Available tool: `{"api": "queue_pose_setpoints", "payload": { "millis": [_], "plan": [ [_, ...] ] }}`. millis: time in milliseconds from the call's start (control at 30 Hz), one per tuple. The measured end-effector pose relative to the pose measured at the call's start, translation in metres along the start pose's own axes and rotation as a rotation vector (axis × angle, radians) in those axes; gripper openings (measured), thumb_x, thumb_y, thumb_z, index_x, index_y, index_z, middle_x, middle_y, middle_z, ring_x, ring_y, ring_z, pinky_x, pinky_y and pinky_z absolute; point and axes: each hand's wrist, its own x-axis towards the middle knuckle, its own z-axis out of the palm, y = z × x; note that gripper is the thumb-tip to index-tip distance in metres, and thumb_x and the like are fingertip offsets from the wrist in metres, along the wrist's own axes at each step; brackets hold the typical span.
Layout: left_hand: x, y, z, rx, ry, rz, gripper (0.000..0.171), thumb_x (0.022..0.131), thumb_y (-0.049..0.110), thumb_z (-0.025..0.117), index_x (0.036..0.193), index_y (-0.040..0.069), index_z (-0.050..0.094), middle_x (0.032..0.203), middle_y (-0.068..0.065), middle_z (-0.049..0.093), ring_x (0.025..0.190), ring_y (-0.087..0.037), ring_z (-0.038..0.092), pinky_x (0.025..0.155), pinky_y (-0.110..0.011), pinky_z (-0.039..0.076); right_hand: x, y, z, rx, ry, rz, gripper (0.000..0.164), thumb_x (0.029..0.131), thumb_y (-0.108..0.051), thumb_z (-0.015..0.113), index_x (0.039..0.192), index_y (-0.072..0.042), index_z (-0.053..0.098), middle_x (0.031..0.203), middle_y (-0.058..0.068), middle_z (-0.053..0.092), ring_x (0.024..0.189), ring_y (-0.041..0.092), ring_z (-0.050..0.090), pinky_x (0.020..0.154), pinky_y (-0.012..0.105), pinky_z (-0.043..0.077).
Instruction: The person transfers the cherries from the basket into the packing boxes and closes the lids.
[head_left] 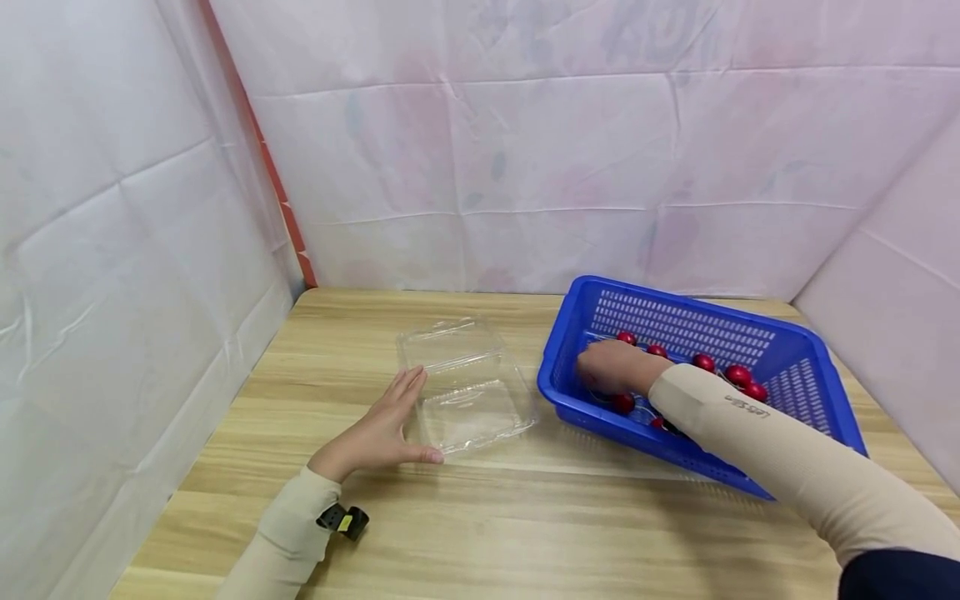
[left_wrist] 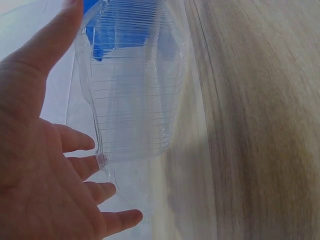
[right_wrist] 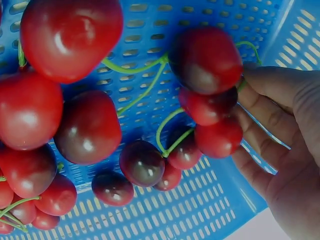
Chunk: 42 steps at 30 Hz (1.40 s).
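A clear plastic clamshell box lies unfolded on the table. My left hand is at its left side, thumb and fingers spread along the edge; in the left wrist view the fingertips are right at the rim of the box. Inside the blue basket, my right hand is down among red cherries with green stems. The right wrist view shows its thumb and fingers closed in at a cherry, with other cherries right below. Those fingertips are partly hidden.
The wooden table carries the box at the middle and the basket on the right. White cloth walls stand behind and on both sides. More cherries lie along the perforated basket floor.
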Motion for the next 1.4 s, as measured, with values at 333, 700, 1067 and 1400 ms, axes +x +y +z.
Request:
{"api": "queue_pose_setpoints", "payload": {
  "millis": [333,700,1067,1400],
  "plan": [
    [0.000,0.002,-0.002,0.013,-0.019,-0.010,0.123,0.069,0.059,0.077,0.153,0.002,0.007,0.160,-0.012,0.001,0.146,-0.037,-0.003,0.115,-0.059,0.010,-0.015,-0.001,-0.011,0.078,0.188,-0.058,0.020,0.083,-0.003,0.068,0.071,-0.016,0.060,0.063,-0.008,0.051,0.057,0.009,0.046,0.052,0.023,0.045],
    [-0.001,0.004,-0.004,0.021,-0.039,-0.014,0.123,0.070,0.060,0.076,0.152,-0.001,0.008,0.160,-0.014,0.001,0.146,-0.038,-0.002,0.115,-0.059,0.012,-0.033,0.004,-0.037,0.226,0.408,-0.054,0.016,0.083,0.003,0.067,0.096,-0.007,0.071,0.085,0.003,0.070,0.067,0.008,0.058,0.064,0.032,0.055],
    [0.000,0.002,-0.005,0.020,-0.034,-0.014,0.123,0.069,0.060,0.076,0.153,0.002,0.008,0.161,-0.011,0.000,0.146,-0.037,-0.002,0.115,-0.060,0.013,-0.045,-0.016,-0.088,0.329,0.640,-0.033,0.016,0.088,-0.004,0.068,0.102,-0.007,0.074,0.092,0.003,0.073,0.068,0.007,0.061,0.062,0.028,0.055],
    [-0.004,0.000,-0.006,0.036,-0.019,-0.009,0.122,0.069,0.060,0.077,0.153,0.002,0.010,0.160,-0.015,0.004,0.145,-0.039,0.001,0.114,-0.061,0.013,-0.012,-0.082,-0.110,0.444,0.695,-0.118,0.010,0.086,-0.006,0.071,0.095,-0.006,0.076,0.091,0.004,0.073,0.077,0.012,0.066,0.069,0.029,0.057]
  ]
}}
